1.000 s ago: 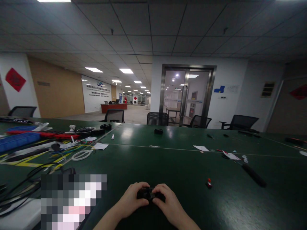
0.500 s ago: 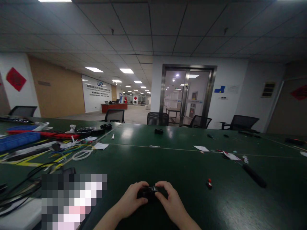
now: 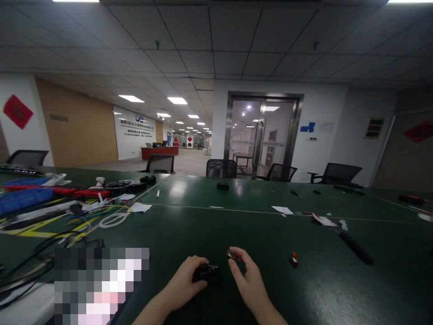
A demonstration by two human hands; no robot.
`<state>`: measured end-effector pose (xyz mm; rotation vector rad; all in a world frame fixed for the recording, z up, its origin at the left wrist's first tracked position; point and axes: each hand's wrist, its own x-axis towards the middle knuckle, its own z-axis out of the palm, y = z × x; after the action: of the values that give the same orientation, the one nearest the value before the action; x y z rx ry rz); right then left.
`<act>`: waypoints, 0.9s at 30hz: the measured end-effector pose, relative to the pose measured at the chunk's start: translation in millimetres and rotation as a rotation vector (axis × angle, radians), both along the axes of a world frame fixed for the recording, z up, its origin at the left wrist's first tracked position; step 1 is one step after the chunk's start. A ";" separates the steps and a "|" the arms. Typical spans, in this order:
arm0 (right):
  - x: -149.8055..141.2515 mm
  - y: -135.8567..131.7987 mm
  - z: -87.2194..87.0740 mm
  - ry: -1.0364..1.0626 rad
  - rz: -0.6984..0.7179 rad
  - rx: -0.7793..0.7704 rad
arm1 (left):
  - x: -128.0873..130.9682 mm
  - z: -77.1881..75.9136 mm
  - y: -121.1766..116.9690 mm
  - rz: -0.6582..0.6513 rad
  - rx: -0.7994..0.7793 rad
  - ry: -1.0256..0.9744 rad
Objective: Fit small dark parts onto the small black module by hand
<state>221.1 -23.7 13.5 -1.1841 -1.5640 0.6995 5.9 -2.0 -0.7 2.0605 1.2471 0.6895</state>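
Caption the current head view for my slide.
At a green table, the left hand grips a black object while the right hand pinches a small item apart from it.

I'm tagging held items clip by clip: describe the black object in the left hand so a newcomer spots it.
At the green table's near side, find the left hand. It grips the black object by its left end. Unlike the black box farther back, this one is held.

The left hand [image 3: 184, 280] is gripping the black device [image 3: 210, 272] from its left; the right hand [image 3: 230, 259] is pinching just to its right, apart from it.
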 end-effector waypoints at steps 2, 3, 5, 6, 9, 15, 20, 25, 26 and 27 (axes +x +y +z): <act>2.0 0.1 -1.0 0.030 -0.027 0.035 | 0.7 1.6 -0.2 -0.004 0.013 0.006; 2.8 0.2 -1.7 0.044 -0.041 0.048 | 0.8 1.7 0.0 -0.004 0.015 0.007; 4.4 0.2 -2.7 0.065 -0.068 0.066 | 0.6 0.7 0.7 -0.005 0.013 0.006; 5.0 0.2 -2.9 0.072 -0.082 0.072 | 0.4 0.0 1.1 -0.005 0.008 0.003; 6.5 0.4 -3.0 0.091 -0.116 0.080 | -0.3 -1.4 1.7 0.001 -0.027 -0.009; 8.4 1.2 -3.8 0.142 -0.138 0.070 | -0.1 -1.1 1.3 0.019 -0.051 0.008; 9.1 0.8 -5.0 0.172 -0.142 0.063 | -1.0 -3.3 1.3 -0.008 -0.004 0.004; 9.9 1.9 -6.2 0.193 -0.171 0.090 | -1.6 -1.6 0.3 -0.013 0.005 0.015; 9.9 2.0 -6.3 0.190 -0.177 0.091 | -1.9 -1.5 0.3 -0.015 0.005 0.018; 10.0 2.0 -6.3 0.184 -0.181 0.089 | -2.4 -1.7 0.5 -0.018 0.003 0.020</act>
<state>231.1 -21.7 7.1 -1.1452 -1.3042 0.5954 3.5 -1.4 -2.4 2.0838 1.2384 0.6645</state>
